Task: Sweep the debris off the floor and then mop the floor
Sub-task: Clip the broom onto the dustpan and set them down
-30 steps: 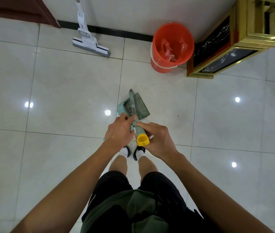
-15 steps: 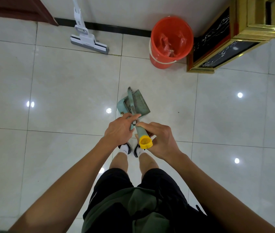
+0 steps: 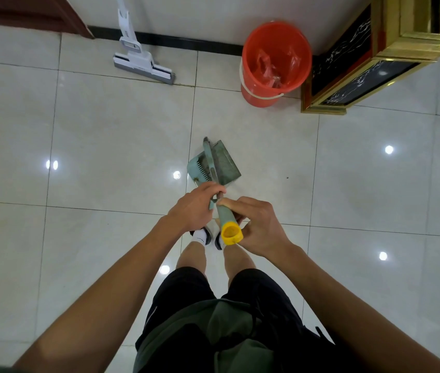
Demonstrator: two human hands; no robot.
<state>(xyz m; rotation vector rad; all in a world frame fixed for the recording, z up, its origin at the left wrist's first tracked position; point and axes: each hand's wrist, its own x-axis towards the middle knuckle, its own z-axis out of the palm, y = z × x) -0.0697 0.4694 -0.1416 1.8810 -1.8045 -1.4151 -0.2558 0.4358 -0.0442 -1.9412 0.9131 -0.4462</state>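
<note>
Barely any change from a second earlier: we kept both hands at the handle join. Right hand (image 3: 260,227) fingers clamped on the yellow-capped handle (image 3: 228,222), left hand (image 3: 196,207) fingers curled on the join above the dustpan (image 3: 220,164), which stood just ahead of our feet. So sweeping hadn't started. Far wall: one mop (image 3: 143,63), one orange bucket (image 3: 274,63).

Glossy floor tiles (image 3: 111,135) (bucket (image 3: 275,63) seemingly plastic)

Glossy white tiled floor (image 3: 105,135). Along the far wall edge: white flat mop (image 3: 143,64), orange bucket (image 3: 264,95), gold-framed cabinet (image 3: 348,87). Teal dustpan (image 3: 224,165) at center.
</note>
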